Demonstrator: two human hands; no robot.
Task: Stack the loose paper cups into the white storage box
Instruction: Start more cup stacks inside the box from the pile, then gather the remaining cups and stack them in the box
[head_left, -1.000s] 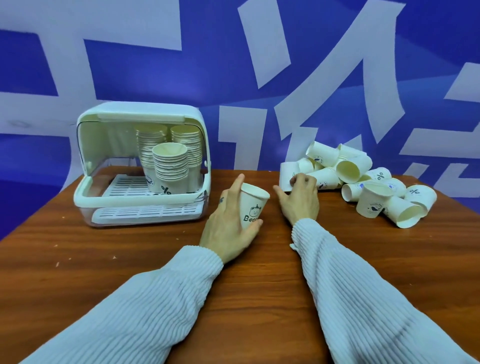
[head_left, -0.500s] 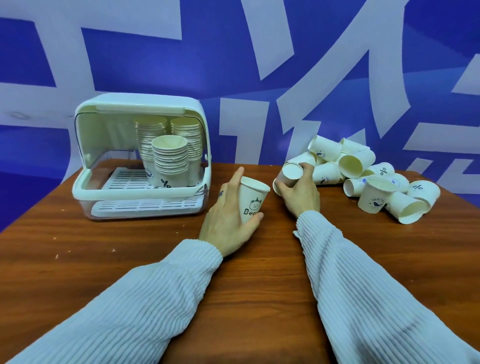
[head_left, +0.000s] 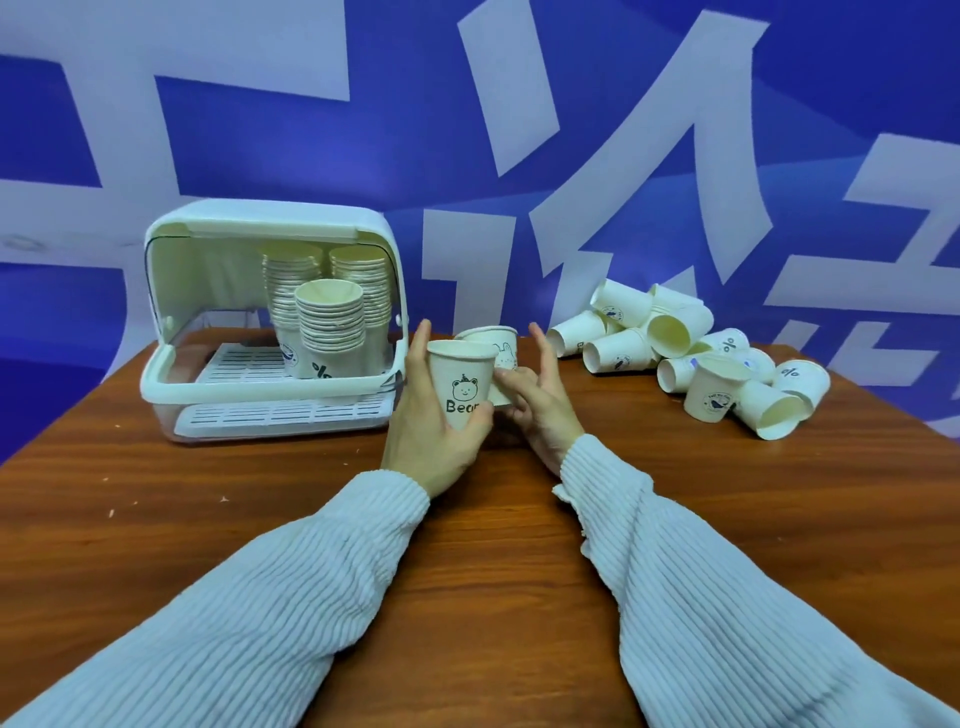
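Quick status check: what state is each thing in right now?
white storage box: lid open, three cup stacks inside
bear cup: upright, held by left hand
second cup: held by right hand, behind bear cup
loose cups: piled, mostly on their sides

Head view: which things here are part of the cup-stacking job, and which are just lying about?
Job:
bear cup in left hand
second cup in right hand
loose cup pile
white storage box
stacks inside

Lying about:
wooden table
blue backdrop
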